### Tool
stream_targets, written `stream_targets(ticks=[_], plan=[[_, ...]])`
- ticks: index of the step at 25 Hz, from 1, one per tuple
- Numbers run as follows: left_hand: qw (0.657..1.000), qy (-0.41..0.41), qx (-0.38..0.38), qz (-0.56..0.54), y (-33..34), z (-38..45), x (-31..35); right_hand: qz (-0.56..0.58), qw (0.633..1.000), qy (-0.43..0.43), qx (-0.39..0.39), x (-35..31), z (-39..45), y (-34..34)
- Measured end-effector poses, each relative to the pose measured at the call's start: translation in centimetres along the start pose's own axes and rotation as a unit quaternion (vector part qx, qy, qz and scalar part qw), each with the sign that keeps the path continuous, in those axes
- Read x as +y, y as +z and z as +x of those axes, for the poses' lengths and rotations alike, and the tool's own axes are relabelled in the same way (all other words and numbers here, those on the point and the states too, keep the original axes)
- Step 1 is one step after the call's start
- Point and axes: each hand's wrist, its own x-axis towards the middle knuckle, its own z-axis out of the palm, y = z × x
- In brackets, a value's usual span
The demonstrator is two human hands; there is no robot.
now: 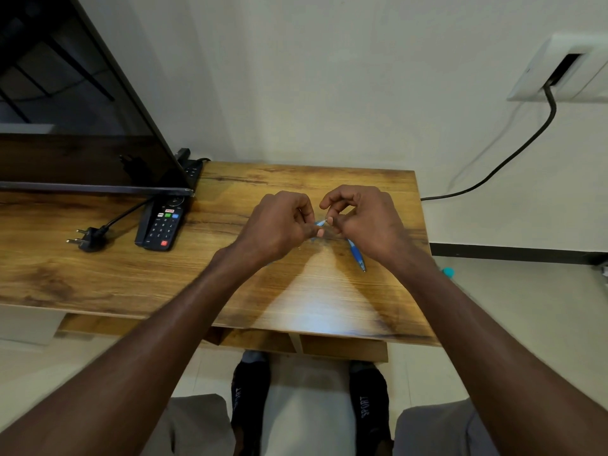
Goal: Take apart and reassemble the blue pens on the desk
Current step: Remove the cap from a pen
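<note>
Where the wooden desk (138, 274) runs under the screen at its far left, a dark television (75, 103) stands over the back edge, and in front of it lie a loose black plug (88, 239) on its cord and, just to its right, a black remote control (163, 225) with coloured buttons. Toward the right half of the desk, both hands meet above the surface — the left hand (279, 225) curled, thumb and fingertips pinching one end of a small pale-blue pen part (320, 222), the right hand (362, 218) curled likewise and pinching its other end. What exactly the part is cannot be told; it is too small. Beneath the right hand a blue pen (358, 255) lies on the desk near the right edge, tip pointing toward the front — partly hidden by the wrist.
</note>
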Motion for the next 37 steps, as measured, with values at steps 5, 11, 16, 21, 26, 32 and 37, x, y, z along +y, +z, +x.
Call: stream_targets(ticks=[5,11,16,21,26,32,37], plan=[[1.0,0.015,-0.003,-0.025,-0.2,0.0,-0.3,0.049,0.998,0.024,-0.029,-0.1,0.2,-0.6],[0.999,0.031,0.006,-0.031,-0.2,-0.1,-0.3,0.068,0.997,0.021,-0.04,-0.3,0.2,-1.0],[0.999,0.036,0.004,-0.03,-0.2,-0.1,-0.2,0.06,0.998,0.012,-0.034,-0.4,0.2,-0.9],[1.0,0.009,0.001,-0.028,-0.6,0.0,-0.3,0.061,0.997,0.019,-0.034,-0.5,0.2,-0.6],[1.0,-0.003,0.005,-0.023,-1.2,-0.2,-0.3,0.08,0.996,0.031,-0.026,-0.6,0.1,-0.2],[0.999,-0.025,0.014,-0.019,-1.9,-0.4,-0.4,-0.227,0.974,0.001,-0.02,-0.1,-0.1,1.2],[0.999,-0.04,0.023,-0.016,-2.4,-0.6,-0.8,-0.281,0.957,-0.05,-0.053,-0.6,-0.6,2.9]])
